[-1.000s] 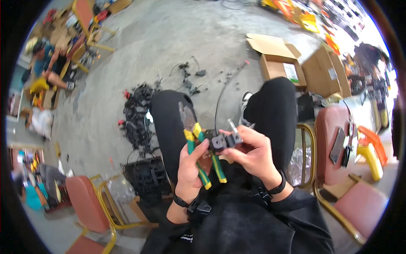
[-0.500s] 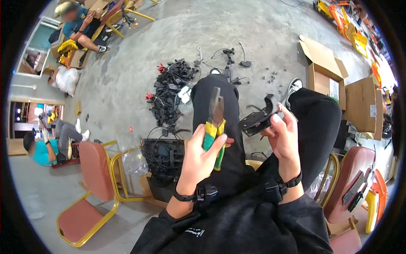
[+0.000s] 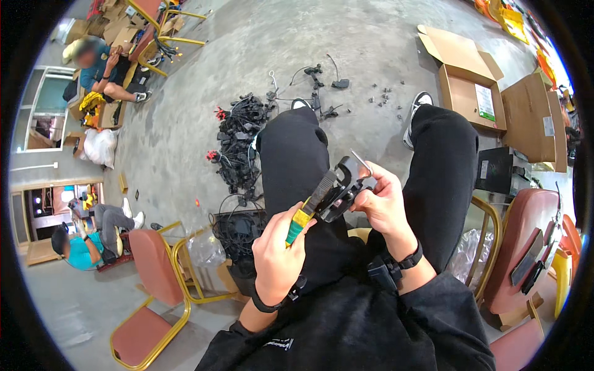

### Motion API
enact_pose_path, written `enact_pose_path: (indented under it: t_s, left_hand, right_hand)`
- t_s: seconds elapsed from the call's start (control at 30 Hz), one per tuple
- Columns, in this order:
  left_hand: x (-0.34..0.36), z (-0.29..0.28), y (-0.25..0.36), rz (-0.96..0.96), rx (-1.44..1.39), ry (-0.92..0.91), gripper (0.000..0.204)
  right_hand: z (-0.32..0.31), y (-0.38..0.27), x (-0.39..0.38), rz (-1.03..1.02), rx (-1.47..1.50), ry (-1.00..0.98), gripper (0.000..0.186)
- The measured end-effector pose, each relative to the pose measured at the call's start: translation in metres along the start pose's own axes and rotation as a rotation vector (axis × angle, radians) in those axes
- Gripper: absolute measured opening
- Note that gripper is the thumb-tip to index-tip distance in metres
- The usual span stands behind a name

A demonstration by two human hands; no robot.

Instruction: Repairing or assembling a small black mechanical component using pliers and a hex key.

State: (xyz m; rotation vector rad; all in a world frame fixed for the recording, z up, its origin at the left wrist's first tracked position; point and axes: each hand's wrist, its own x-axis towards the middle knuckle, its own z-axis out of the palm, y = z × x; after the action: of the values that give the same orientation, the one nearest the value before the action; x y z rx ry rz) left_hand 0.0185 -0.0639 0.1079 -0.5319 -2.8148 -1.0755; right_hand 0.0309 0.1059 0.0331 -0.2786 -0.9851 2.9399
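My left hand [image 3: 275,250] is closed round a pair of pliers [image 3: 301,221] with yellow and green handles. Their grey metal jaws touch or overlap a black part [image 3: 337,204] with a flat plate and a curved, hook-like arm. The fingers of my right hand [image 3: 385,204] pinch that part above my lap. A thin metal rod [image 3: 362,162] sticks up beside my right fingertips; whether it belongs to the part I cannot tell. Where exactly the jaws meet the part is hidden.
A tangled heap of black cabled parts [image 3: 241,136] lies on the floor, with small loose pieces [image 3: 382,96] farther right. An open cardboard box [image 3: 455,80] stands at right. Chairs [image 3: 151,263] flank me; two people sit at far left.
The pliers have tilted right and come up to the black part. My right hand has moved left with the part, closing the gap between them. The whole view has shifted slightly.
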Motion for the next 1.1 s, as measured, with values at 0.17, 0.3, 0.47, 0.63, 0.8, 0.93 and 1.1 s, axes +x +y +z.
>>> enact_pose_path:
  t_s: [0.17, 0.3, 0.47, 0.63, 0.8, 0.93, 1.1]
  left_hand:
    - [-0.004, 0.005, -0.002, 0.082, 0.057, -0.002, 0.03]
    - [-0.005, 0.006, -0.006, 0.211, 0.08, -0.024, 0.034]
    - [-0.008, 0.005, -0.007, 0.15, 0.055, 0.035, 0.032]
    - [-0.008, 0.002, -0.011, 0.201, 0.051, 0.009, 0.033]
    - [-0.011, 0.001, -0.013, 0.145, 0.019, -0.025, 0.031]
    - [-0.012, 0.001, -0.014, 0.158, 0.002, -0.021, 0.029]
    - [-0.01, 0.002, -0.017, 0.171, 0.015, -0.039, 0.026]
  right_hand:
    - [0.001, 0.0, -0.004, -0.039, -0.009, 0.002, 0.026]
    - [-0.002, -0.001, -0.007, 0.004, -0.047, -0.021, 0.044]
    - [-0.004, -0.003, -0.01, 0.094, -0.055, -0.115, 0.047]
    - [-0.003, -0.001, -0.01, 0.101, -0.048, -0.115, 0.041]
    - [-0.007, 0.001, -0.008, 0.112, 0.027, -0.158, 0.033]
    - [-0.006, 0.0, -0.008, 0.133, 0.055, -0.186, 0.033]
    - [-0.003, 0.0, -0.007, 0.146, 0.011, -0.169, 0.032]
